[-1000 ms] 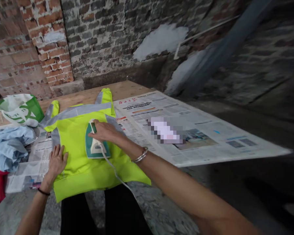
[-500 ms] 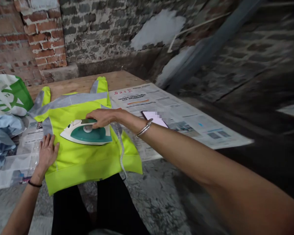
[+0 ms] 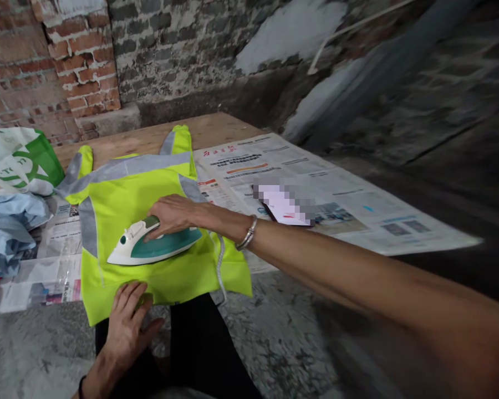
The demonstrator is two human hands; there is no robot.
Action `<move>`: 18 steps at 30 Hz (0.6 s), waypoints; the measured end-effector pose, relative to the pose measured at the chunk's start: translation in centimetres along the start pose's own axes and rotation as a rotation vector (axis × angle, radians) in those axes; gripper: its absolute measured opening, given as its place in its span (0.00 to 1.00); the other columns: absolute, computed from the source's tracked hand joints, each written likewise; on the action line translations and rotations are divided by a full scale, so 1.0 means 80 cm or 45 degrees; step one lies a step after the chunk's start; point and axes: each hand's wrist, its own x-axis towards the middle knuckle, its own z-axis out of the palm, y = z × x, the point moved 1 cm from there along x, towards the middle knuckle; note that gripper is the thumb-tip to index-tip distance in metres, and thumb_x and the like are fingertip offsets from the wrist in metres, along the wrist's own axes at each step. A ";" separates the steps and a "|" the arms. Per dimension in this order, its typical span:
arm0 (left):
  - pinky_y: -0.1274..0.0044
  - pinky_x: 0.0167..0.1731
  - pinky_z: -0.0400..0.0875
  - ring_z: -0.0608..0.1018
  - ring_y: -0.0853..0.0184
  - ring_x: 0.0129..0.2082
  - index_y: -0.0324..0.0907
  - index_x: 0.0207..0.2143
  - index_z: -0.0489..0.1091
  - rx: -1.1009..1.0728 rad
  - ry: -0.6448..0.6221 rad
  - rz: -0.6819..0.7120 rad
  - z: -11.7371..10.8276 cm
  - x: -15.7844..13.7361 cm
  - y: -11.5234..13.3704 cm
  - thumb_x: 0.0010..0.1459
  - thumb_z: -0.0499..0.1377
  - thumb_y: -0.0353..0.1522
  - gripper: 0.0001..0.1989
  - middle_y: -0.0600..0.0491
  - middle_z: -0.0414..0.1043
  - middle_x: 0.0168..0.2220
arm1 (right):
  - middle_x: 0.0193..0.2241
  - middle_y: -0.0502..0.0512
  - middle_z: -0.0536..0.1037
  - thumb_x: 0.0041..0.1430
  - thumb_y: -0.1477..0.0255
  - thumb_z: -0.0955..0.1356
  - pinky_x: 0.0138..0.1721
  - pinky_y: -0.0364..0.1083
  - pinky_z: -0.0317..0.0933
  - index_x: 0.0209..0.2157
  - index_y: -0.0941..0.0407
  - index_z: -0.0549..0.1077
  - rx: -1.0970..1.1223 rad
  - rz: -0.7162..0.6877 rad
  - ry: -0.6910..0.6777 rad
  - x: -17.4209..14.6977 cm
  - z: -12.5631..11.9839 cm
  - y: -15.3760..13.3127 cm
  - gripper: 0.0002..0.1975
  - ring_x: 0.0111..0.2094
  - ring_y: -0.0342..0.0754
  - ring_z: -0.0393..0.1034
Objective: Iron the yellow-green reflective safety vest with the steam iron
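Note:
A white and teal clothes iron (image 3: 166, 246) rests on the lower part of a bright yellow garment (image 3: 147, 188) with grey bands. My right hand (image 3: 175, 214) is wrapped round the iron's handle, its nose pointing left. The iron's pale cord (image 3: 220, 266) hangs over the garment's right side. Below the iron, my left hand (image 3: 128, 324) lies at the garment's near hem, fingers stretched out and thumb apart. The fingertips reach onto the yellow cloth; whether they press on it I cannot tell.
Newspaper sheets (image 3: 336, 194) cover the wooden table (image 3: 228, 126). A phone (image 3: 285, 205) lies on them to the right. At the left are a crumpled light blue cloth (image 3: 12, 224) and a green and white bag (image 3: 25, 160). A brick wall (image 3: 170, 50) stands behind.
My left hand has moved from the garment's left edge rightward and nearer to me, to the hem. The iron has shifted slightly toward the hem, still in my right hand.

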 end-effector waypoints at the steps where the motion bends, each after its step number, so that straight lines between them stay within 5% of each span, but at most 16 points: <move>1: 0.63 0.59 0.72 0.77 0.57 0.58 0.41 0.50 0.73 0.022 0.007 0.004 0.003 -0.004 0.000 0.70 0.59 0.35 0.10 0.44 0.80 0.54 | 0.36 0.62 0.87 0.57 0.41 0.72 0.33 0.46 0.60 0.38 0.55 0.85 0.001 0.004 0.000 -0.006 0.001 -0.003 0.30 0.40 0.58 0.82; 6: 0.66 0.60 0.67 0.77 0.59 0.56 0.40 0.55 0.74 0.162 0.051 0.019 0.019 -0.016 -0.009 0.71 0.54 0.29 0.14 0.45 0.81 0.52 | 0.35 0.65 0.86 0.58 0.39 0.71 0.34 0.46 0.63 0.39 0.56 0.85 0.003 0.085 -0.002 -0.034 0.009 -0.013 0.32 0.41 0.62 0.83; 10: 0.66 0.60 0.64 0.78 0.60 0.52 0.48 0.53 0.78 0.146 0.245 -0.149 0.049 -0.016 -0.007 0.73 0.53 0.35 0.15 0.47 0.81 0.50 | 0.36 0.66 0.86 0.59 0.38 0.69 0.37 0.46 0.66 0.43 0.56 0.84 -0.064 0.159 0.037 -0.034 0.014 -0.015 0.34 0.44 0.63 0.83; 18: 0.70 0.66 0.60 0.78 0.63 0.56 0.45 0.52 0.79 0.071 0.282 -0.007 0.098 0.042 0.032 0.74 0.49 0.39 0.19 0.50 0.83 0.51 | 0.40 0.64 0.87 0.62 0.39 0.68 0.41 0.47 0.66 0.47 0.54 0.82 -0.101 0.154 0.095 0.010 0.008 0.016 0.33 0.47 0.61 0.82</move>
